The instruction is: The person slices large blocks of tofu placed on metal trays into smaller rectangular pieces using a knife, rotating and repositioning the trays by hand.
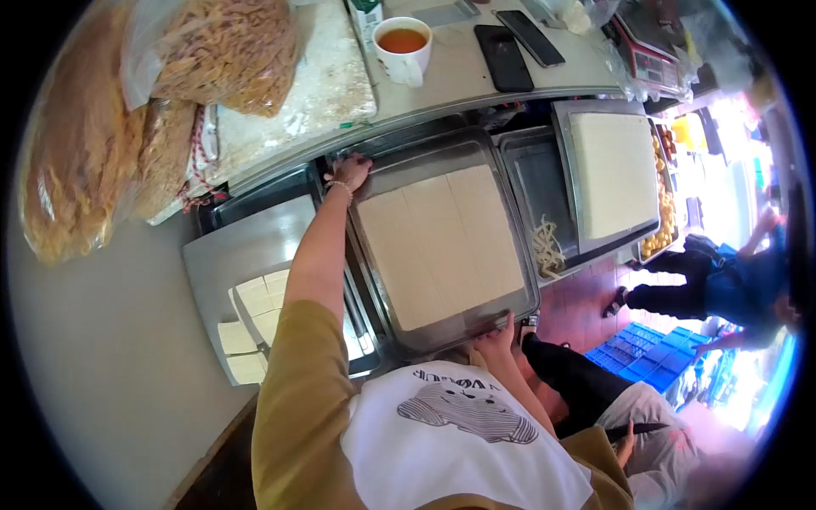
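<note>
A metal tray [520,293] lies in front of me, bearing a flat pale beige slab [442,246] with straight cut lines across it. My left hand [350,172] is at the tray's far left corner, its fingers curled over the rim. At the near right edge, my right hand [495,342] grips the rim, with its fingers partly hidden. Left of my forearm, a metal sheet [208,263] carries several pale cut pieces [263,297]. To the right, another tray [535,174] holds a small heap of pale strips [546,248].
A whole pale slab [614,174] rests on a metal sheet at right. On the counter [450,64] are a cup of tea [403,47], two phones [503,58], a red scale [654,68] and bagged dried strips [225,55]. Blue crates [646,353] and people [722,285] are at right.
</note>
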`<state>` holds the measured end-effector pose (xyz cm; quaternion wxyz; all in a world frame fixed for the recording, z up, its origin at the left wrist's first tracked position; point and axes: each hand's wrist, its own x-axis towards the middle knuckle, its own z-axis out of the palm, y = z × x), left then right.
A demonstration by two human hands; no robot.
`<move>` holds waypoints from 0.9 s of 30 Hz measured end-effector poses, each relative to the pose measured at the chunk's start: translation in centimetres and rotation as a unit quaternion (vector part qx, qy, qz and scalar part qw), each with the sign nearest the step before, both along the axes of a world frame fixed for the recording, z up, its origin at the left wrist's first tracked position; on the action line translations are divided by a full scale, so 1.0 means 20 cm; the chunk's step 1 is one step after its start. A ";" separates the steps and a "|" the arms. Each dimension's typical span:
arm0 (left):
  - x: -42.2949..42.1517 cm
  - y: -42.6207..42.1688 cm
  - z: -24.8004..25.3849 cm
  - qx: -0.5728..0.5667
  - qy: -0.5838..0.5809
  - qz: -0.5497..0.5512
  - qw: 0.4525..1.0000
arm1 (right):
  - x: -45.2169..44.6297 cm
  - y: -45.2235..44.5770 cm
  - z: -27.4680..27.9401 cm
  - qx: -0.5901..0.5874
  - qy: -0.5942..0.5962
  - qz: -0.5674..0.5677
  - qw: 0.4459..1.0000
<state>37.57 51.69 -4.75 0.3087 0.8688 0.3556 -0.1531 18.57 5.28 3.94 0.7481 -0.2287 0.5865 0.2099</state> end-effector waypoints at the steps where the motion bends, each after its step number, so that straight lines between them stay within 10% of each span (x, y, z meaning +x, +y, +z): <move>1: 0.01 0.06 -0.21 0.001 -0.033 0.011 0.999 | 0.02 0.01 0.01 -0.016 0.033 -0.033 0.999; 9: -0.16 -0.16 0.33 -0.027 -0.073 0.125 0.989 | 0.01 -0.09 -0.16 -0.068 -0.032 -0.048 0.996; 15: -0.40 -0.12 0.29 -0.089 -0.176 0.233 0.952 | 0.20 -0.18 -0.10 -0.094 -0.071 -0.076 0.990; 27: -1.37 -0.60 0.33 -0.434 -0.306 0.489 0.692 | 0.97 -0.45 0.02 -0.133 -0.161 0.149 0.967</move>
